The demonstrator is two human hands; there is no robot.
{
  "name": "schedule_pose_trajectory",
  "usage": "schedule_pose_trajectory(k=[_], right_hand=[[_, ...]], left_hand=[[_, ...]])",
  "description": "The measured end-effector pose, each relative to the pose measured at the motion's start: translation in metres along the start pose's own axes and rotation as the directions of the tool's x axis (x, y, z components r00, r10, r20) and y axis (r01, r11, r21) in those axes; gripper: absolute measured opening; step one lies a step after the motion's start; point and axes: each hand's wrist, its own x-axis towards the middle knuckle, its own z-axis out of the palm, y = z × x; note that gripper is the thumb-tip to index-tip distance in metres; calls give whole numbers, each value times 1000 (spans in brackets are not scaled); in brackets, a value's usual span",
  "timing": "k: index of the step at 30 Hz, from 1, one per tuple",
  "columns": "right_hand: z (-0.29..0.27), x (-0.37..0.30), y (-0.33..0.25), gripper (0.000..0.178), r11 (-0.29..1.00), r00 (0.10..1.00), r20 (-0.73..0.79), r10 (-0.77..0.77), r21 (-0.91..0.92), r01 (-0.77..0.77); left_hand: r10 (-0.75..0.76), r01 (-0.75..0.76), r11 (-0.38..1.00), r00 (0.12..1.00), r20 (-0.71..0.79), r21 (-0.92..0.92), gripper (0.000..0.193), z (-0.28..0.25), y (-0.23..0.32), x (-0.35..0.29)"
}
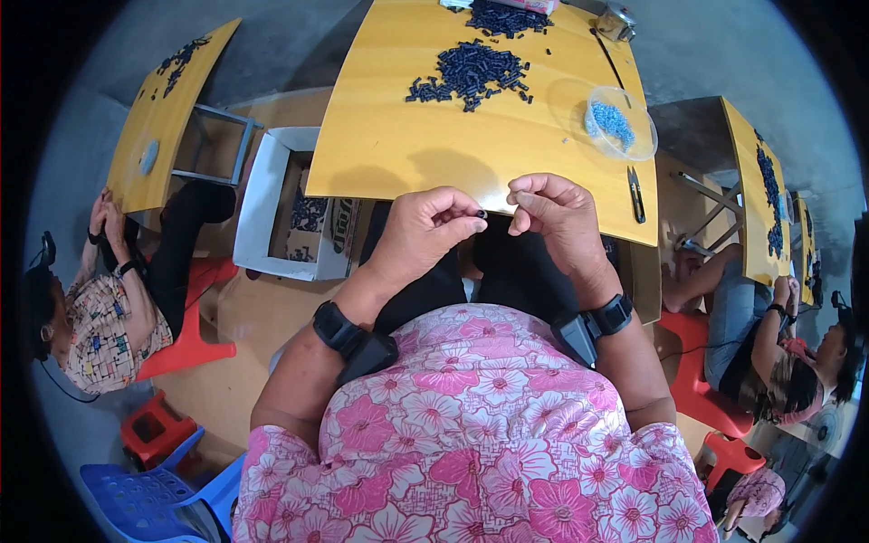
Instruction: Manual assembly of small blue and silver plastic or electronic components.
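My left hand [418, 228] is closed just off the near edge of the yellow table [362, 163], pinching a small black cylindrical piece [482, 214] between thumb and forefinger. Facing it, a short gap away, is my right hand [563, 215], its thumb and forefinger pressed together. Whatever those right fingertips hold is too small to make out. Farther back on the table lies a heap of similar black pieces [475, 74]. To the right, a clear round tub [644, 136] contains small light-blue pieces [611, 125]. Black-handled thread snips [636, 195] rest near the right edge.
A second black heap [509, 18], a metal tin [615, 22] and a thin dark rod [606, 56] occupy the table's far end. An open white box [253, 204] stands below, left of the table. People sit at yellow tables [172, 118] on both sides.
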Motion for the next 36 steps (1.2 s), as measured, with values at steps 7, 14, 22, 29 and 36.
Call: schedule_pose_trajectory(k=[7, 14, 22, 29, 36], right_hand=[[9, -3, 7, 15, 997, 990, 124, 73, -7, -72], [15, -3, 7, 14, 994, 990, 125, 61, -100, -49], [13, -4, 12, 11, 982, 990, 135, 42, -186, -16], [15, -3, 8, 10, 936, 989, 138, -43, -341, 88], [15, -3, 4, 16, 589, 900, 318, -298, -680, 436]], left_hand=[[12, -12, 1000, 999, -34, 15, 7, 2, 3, -3], [35, -33, 998, 999, -37, 58, 7, 3, 0, -3], [26, -24, 999, 999, -32, 48, 7, 5, -5, -5], [22, -20, 998, 999, -37, 64, 9, 4, -2, -4], [-45, 45, 996, 999, -3, 82, 10, 4, -1, -3]])
